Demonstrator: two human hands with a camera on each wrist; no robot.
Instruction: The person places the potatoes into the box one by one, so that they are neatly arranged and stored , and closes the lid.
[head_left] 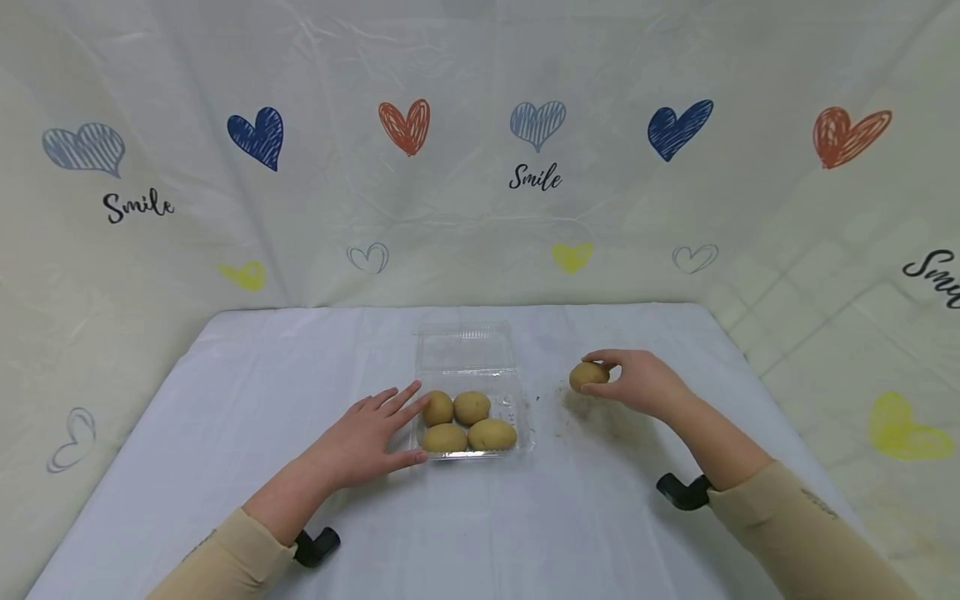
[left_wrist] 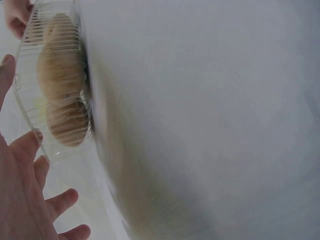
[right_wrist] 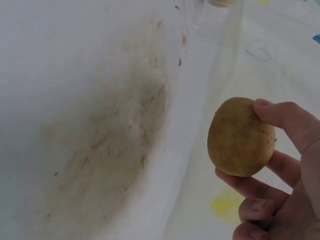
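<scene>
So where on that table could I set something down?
Bare tablecloth lies on the near side of the clear container and left of the left hand. The container is crowded: four potatoes inside, that hand at its rim. Dirt lies near the right hand.

clear box (head_left: pixel 507 407): thin see-through plastic, glossy, ribbed walls
lid (head_left: pixel 465 350), behind clear box: same clear plastic, shiny, ridged edge
potatoes (head_left: pixel 492 435), inside clear box: matt skin, fairly smooth
lone potato (right_wrist: pixel 239 140), right of clear box: matt skin, smooth with rough gritty specks
tablecloth (head_left: pixel 465 533), under clear box: matt cloth, soft creases
dirt (right_wrist: pixel 115 140), right of clear box: dry-looking, crumbly, matt
backdrop (head_left: pixel 465 50), beyond clear box: creased sheet, slight sheen; plastic or coated cloth, can't tell
sleeves (head_left: pixel 787 521), nearer than clear box: matt cloth
</scene>
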